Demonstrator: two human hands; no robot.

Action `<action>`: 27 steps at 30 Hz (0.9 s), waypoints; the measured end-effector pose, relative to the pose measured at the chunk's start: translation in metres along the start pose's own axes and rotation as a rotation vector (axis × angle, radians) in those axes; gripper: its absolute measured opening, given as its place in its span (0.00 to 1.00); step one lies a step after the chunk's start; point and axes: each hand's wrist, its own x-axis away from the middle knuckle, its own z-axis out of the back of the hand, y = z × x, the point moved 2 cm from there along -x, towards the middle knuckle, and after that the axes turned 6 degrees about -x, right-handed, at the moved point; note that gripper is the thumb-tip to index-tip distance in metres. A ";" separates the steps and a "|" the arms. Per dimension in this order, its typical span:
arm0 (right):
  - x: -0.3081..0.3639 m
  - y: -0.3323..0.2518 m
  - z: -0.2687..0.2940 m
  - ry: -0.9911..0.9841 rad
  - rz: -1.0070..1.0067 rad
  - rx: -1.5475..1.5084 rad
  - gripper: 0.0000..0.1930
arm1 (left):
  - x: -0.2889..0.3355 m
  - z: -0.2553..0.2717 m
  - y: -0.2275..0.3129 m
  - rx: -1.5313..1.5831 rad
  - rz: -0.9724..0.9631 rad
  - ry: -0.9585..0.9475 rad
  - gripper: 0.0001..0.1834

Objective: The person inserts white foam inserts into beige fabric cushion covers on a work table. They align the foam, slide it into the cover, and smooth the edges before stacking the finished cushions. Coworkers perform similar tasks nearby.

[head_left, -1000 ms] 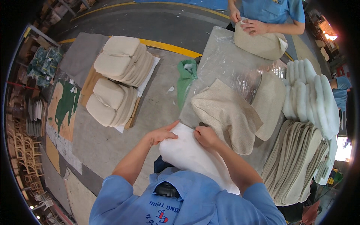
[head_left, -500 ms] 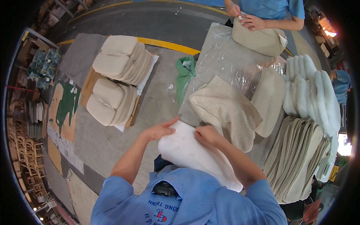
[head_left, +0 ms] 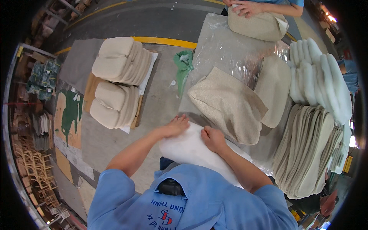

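A white cushion pad (head_left: 191, 147) lies against my front at the table's near edge. Fingers outstretched, my left hand (head_left: 177, 126) rests on its far left corner. My right hand (head_left: 213, 138) is closed on the pad's far edge, a little to the right. Just beyond my hands, a loose beige fabric cover (head_left: 226, 101) is spread in folds over the table (head_left: 214, 42). To its right lies a flatter, rounded beige piece (head_left: 273, 92).
Across the table a co-worker's hands (head_left: 247, 8) hold a beige cushion (head_left: 257, 26). On the right are stacked white pads (head_left: 310, 82) and a pile of beige covers (head_left: 303, 149). Finished-looking cushions (head_left: 115, 61) are stacked on the floor at left. A green bag (head_left: 183, 67) hangs beside the table.
My left hand has gone from gripping the pad's corner to lying with stretched fingers on it. My right hand still grips the edge. The view has shifted slightly.
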 end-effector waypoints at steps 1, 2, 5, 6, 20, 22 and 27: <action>0.000 -0.001 0.002 -0.009 -0.005 -0.011 0.15 | 0.011 0.013 -0.013 0.309 -0.074 -0.014 0.44; 0.001 0.001 0.002 -0.021 -0.018 -0.019 0.16 | 0.020 0.023 -0.019 0.625 -0.150 -0.034 0.44; 0.000 0.006 0.001 -0.006 0.005 -0.007 0.16 | 0.043 0.042 -0.020 0.173 0.077 0.054 0.46; 0.002 0.009 0.000 -0.014 -0.010 -0.008 0.16 | 0.046 0.027 -0.011 -0.026 0.102 0.051 0.46; 0.004 0.005 0.008 0.000 -0.044 -0.104 0.16 | 0.090 0.060 0.041 -0.249 0.015 0.207 0.45; 0.001 0.000 0.009 -0.061 -0.042 -0.114 0.17 | 0.108 0.020 0.022 -0.541 0.204 0.162 0.45; -0.022 -0.012 0.019 -0.351 0.063 -0.088 0.18 | 0.068 -0.038 0.018 -0.291 0.076 0.409 0.44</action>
